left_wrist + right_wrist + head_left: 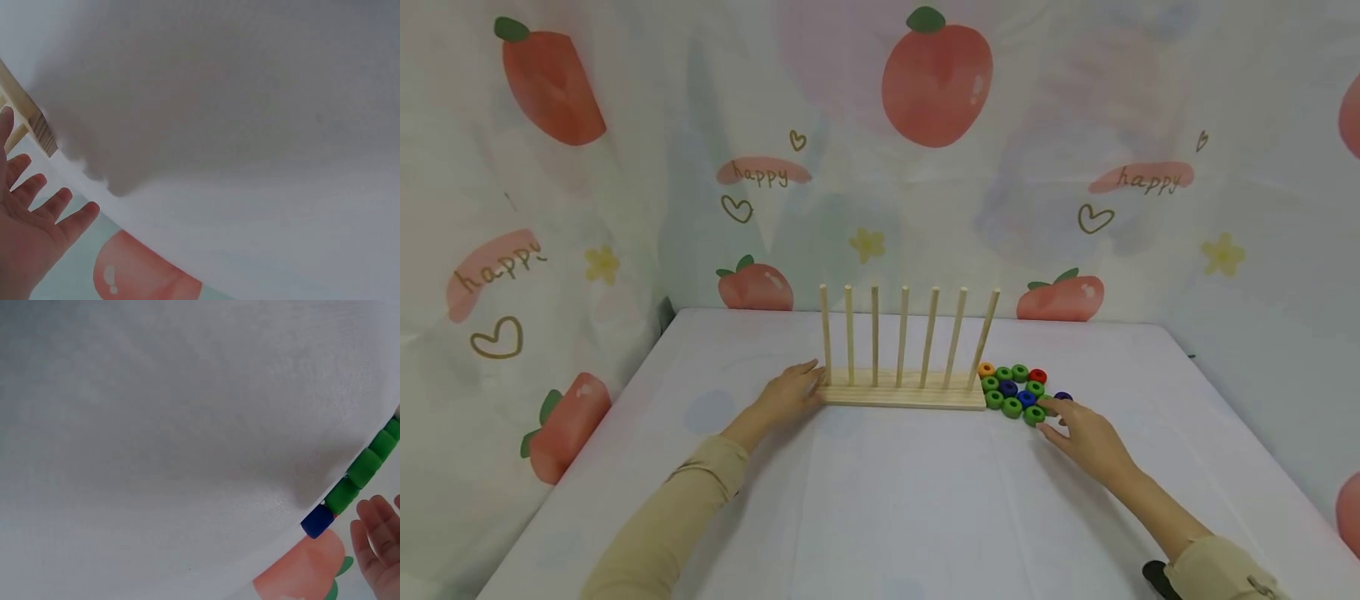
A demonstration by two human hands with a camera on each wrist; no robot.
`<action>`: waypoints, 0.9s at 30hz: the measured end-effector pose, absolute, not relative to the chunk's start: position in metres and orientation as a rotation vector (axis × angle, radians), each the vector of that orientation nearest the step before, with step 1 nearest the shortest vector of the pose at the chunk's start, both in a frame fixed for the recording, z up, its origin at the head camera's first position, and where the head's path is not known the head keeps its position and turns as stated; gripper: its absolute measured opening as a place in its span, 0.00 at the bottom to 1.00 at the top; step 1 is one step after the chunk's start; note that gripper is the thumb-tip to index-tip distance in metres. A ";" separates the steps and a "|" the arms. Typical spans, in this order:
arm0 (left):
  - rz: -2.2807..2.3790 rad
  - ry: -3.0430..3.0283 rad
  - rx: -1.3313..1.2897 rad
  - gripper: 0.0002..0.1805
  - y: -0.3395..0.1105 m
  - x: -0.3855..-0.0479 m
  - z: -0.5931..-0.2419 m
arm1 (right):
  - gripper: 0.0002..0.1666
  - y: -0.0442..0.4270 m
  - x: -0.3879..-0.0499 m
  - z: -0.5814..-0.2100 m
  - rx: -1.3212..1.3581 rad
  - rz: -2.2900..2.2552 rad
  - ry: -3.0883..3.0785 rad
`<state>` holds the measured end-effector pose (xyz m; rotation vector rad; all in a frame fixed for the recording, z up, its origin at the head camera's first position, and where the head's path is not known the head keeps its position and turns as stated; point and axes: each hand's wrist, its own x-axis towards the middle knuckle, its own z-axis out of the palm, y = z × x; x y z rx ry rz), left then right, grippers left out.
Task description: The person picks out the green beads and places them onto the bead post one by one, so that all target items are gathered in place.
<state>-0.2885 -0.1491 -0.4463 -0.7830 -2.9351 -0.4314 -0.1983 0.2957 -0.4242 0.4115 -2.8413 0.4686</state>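
Observation:
A pale wooden base (902,398) with several upright pegs (902,333) stands mid-table. The left hand (788,393) is at its left end with fingers extended; in the left wrist view the fingers of that hand (37,219) are spread near the striped end of the base (44,134). Beside the right end lies a cluster of rings, mostly green (1012,408), with blue (1026,399), orange (986,369) and red (1037,377) ones. The right hand (1093,437) is at the cluster's right edge, fingers relaxed. In the right wrist view that hand (381,544) is beside green rings (364,467) and a dark blue ring (317,520).
A white cloth (880,500) covers the table. Behind and at the sides hangs a printed curtain (850,125) with fruit and "happy" lettering. A small black object (1159,577) lies near the right sleeve (1221,571).

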 end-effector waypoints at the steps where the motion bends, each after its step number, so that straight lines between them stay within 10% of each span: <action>1: -0.435 -2.933 -0.804 0.28 -0.149 -0.290 -0.448 | 0.21 0.296 -0.198 -0.424 0.402 0.483 -2.847; 27: -0.544 -3.050 -0.961 0.30 -0.156 -0.293 -0.450 | 0.19 0.296 -0.207 -0.430 0.303 0.663 -2.918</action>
